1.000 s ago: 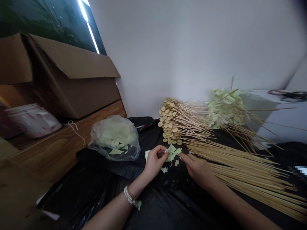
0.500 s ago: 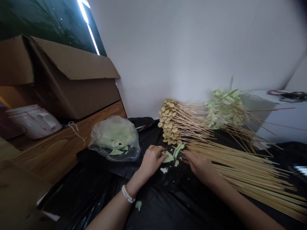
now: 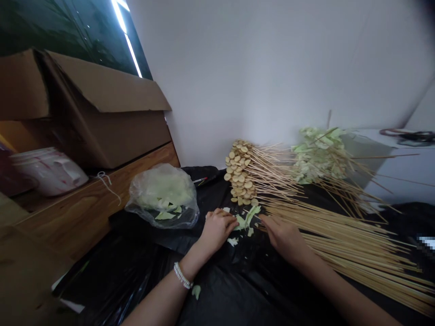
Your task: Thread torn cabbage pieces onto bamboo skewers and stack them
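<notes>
Loaded skewers (image 3: 240, 174) lay far; bare sticks (image 3: 350, 242) lay right, unused. Your left hand (image 3: 216, 230) covered leaf pieces (image 3: 242, 222), its hold unclear; your right hand (image 3: 282, 234) pinched a thin stick (image 3: 257, 217).

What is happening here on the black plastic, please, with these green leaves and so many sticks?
A person's left hand holds pale green leaf pieces low over the black plastic. Facing it, the right hand seems to pinch a thin stick at the leaf. Bare sticks lie to the right. Behind are sticks bearing round slices and others bearing leaves. More leaf pieces are in the clear bag.
</notes>
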Motion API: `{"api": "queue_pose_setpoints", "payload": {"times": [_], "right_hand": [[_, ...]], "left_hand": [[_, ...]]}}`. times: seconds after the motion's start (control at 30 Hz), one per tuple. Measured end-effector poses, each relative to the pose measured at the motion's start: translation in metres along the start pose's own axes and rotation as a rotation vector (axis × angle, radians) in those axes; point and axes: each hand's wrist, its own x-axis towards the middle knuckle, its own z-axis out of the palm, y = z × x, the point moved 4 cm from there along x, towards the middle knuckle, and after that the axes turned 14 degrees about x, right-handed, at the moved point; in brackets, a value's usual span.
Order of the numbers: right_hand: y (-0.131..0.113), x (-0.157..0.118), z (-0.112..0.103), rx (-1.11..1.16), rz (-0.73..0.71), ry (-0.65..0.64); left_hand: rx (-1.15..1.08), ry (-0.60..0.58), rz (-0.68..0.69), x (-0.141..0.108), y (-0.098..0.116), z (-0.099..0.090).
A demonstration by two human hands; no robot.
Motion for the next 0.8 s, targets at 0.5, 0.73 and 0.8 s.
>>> {"api": "queue_pose_setpoints", "payload": {"times": [0.5, 0.73, 0.8], "right_hand": [[-0.001, -0.001, 0.0, 0.003, -0.023, 0.021], [-0.004, 0.0, -0.006, 0.007, -0.025, 0.081], [-0.006, 0.0, -0.007, 0.025, -0.041, 0.115]], "left_hand": [[-0.025, 0.011, 0.074, 0.002, -0.002, 0.002], [-0.315, 0.285, -0.197, 0.003, -0.014, -0.015], [-0.452, 0.276, -0.329, 0.003, -0.021, -0.01]]}}
